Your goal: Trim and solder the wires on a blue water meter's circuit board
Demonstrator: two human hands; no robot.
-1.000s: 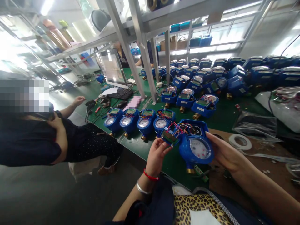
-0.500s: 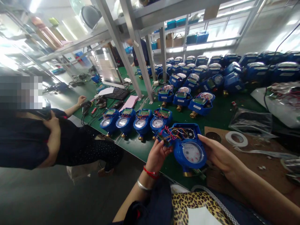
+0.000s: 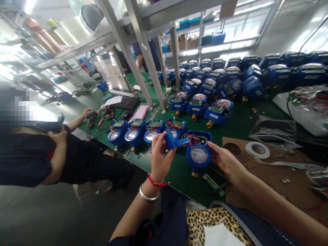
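Blue plastic everywhere: the right hand [image 3: 225,160] cups an open water meter [image 3: 197,153] above the green bench's [image 3: 179,171] near edge, fingers curled round its side. The left hand [image 3: 160,155] pinches a blue cover piece [image 3: 171,140] just left of it. Dial print is too small to read.

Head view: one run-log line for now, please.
left hand: holds blue part | right hand: holds meter | over green bench
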